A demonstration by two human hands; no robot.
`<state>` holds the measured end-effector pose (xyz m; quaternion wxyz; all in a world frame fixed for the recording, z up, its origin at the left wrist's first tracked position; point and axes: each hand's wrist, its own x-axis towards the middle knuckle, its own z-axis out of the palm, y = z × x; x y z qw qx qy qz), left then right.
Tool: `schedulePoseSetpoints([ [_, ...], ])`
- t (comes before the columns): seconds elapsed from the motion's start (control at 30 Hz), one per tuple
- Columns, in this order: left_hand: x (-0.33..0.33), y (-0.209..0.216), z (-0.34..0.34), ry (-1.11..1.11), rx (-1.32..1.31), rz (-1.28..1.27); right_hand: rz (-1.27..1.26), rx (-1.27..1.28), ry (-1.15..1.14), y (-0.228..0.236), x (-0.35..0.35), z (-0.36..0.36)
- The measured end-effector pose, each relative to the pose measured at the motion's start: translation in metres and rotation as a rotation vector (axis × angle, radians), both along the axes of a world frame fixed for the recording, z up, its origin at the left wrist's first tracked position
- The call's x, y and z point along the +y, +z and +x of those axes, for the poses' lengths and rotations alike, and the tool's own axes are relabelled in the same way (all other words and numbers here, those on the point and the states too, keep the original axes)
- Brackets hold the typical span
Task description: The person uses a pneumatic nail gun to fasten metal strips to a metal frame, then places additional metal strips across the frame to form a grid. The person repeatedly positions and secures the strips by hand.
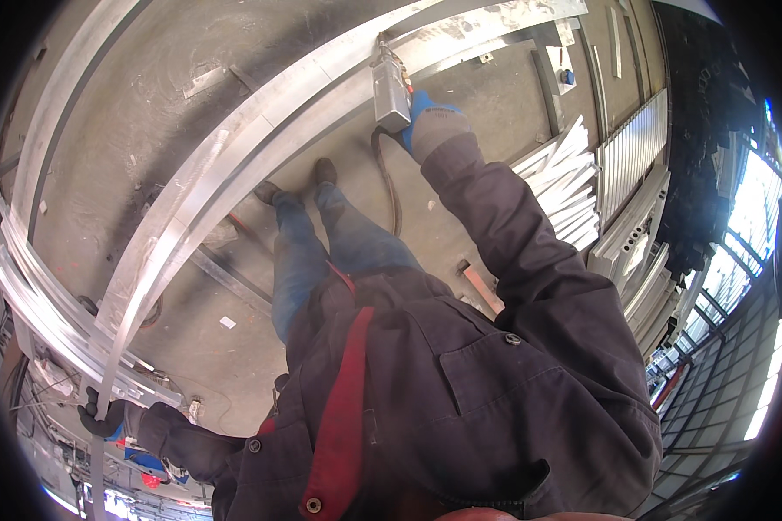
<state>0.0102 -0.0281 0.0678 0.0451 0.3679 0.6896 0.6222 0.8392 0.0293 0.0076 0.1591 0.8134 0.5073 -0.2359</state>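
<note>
my right hand (430, 124), in a blue and grey glove, was closed around a boxy silver tool (392, 97); most of those fingers were hidden behind its body, so i could not tell how each one sat. the tool was ahead of me, its body pointing away, with its far end at the near side of a long pale beam (269, 104); whether it touched the metal i could not tell. a dark hose (388, 178) hung from the near end of the tool, close to my jeans (365, 239).

my left hand (96, 424), in a dark glove, was far out at my left side, the fingers curled and clamped on a narrow metal strip (123, 334). the strip stuck out past my grip toward me, and the other way it curved up along the beam, which crossed in front of my boots (325, 171).

on the grey floor (187, 352) lay a small white scrap (227, 322), and an orange bar (482, 289) rested just beside my right sleeve (530, 230). farther right was a loose pile of white bars (565, 187), next to a ribbed panel (634, 161). at the left, a bundle of thin bright lengths (39, 291) lay beyond the strip, near my left hand.
</note>
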Motion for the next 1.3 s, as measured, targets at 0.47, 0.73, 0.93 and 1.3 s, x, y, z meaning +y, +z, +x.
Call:
schedulePoseSetpoints([
  [0.47, 0.001, 0.004, 0.013, 0.031, -0.025, -0.020, -0.138, -0.007, -0.002, 0.017, 0.016, 0.005],
  [0.73, -0.010, -0.006, -0.010, -0.092, 0.198, -0.071, -0.150, -0.007, -0.012, 0.019, 0.018, 0.004],
  [0.93, -0.011, -0.006, -0.003, -0.050, 0.365, -0.148, -0.147, -0.031, 0.002, 0.021, 0.017, 0.001],
  [1.3, -0.002, -0.006, -0.011, 0.006, -0.063, 0.006, -0.148, 0.008, -0.045, 0.025, 0.012, -0.001],
])
